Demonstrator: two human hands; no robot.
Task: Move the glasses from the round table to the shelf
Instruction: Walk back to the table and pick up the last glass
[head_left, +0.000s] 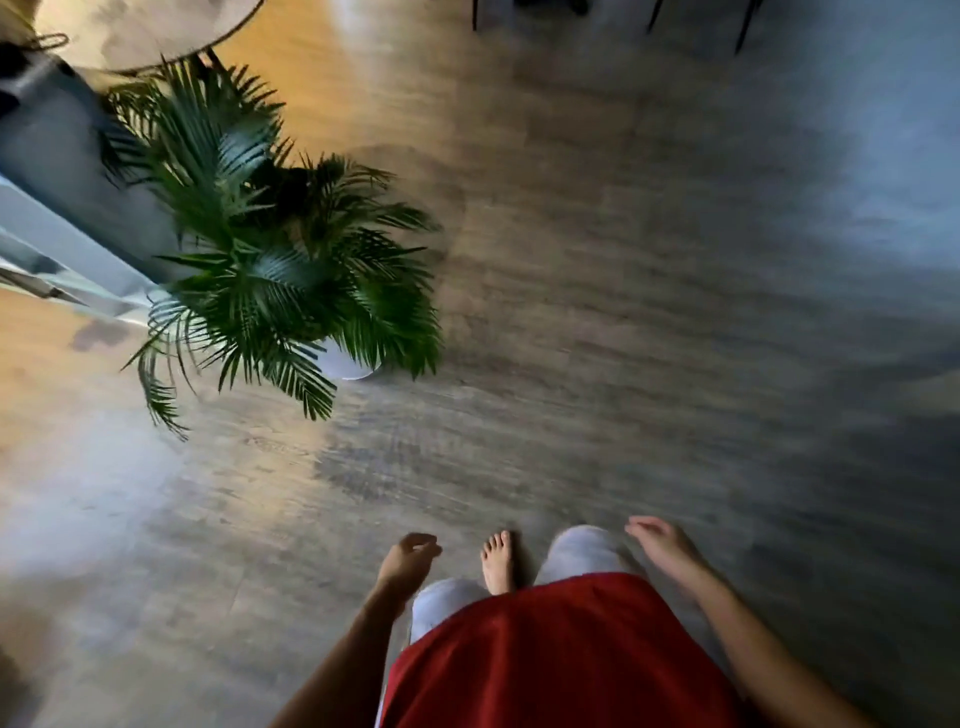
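Gleaming grey wood floor (623, 312), potted palm (270, 260)

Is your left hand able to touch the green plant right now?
Probably not. The left hand hangs beside the leg, holding nothing, and open floor lies between it and the plant. Nothing blocks the way; stepping closer should do it.
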